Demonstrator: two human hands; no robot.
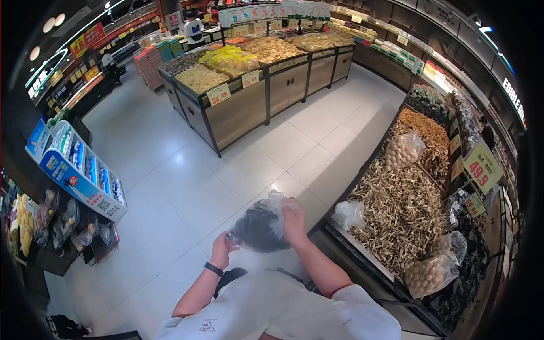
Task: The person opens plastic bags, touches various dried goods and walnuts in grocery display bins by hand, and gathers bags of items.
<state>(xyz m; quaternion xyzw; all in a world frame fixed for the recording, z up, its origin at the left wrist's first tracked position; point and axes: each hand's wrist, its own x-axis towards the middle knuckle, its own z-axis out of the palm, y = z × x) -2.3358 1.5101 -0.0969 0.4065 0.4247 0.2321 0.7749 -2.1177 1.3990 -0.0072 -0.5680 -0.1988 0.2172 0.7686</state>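
A clear plastic bag (260,228) full of something dark hangs in front of my body, above the tiled floor. My right hand (293,224) is closed around the gathered plastic at its upper right. On the opposite side, my left hand (224,249) pinches the bag's lower left corner. The dark contents cannot be made out through the plastic. To the right of my right arm, a crumpled clear bag (348,215) lies at the edge of a bin of dried sliced mushrooms (396,212).
Bags of round tan items (435,272) rest on the right-hand bin, beside a price sign (483,165). A wood-panelled island counter (238,110) with dried goods stands ahead. A blue and white display rack (79,170) is at left. People (194,29) stand farther back.
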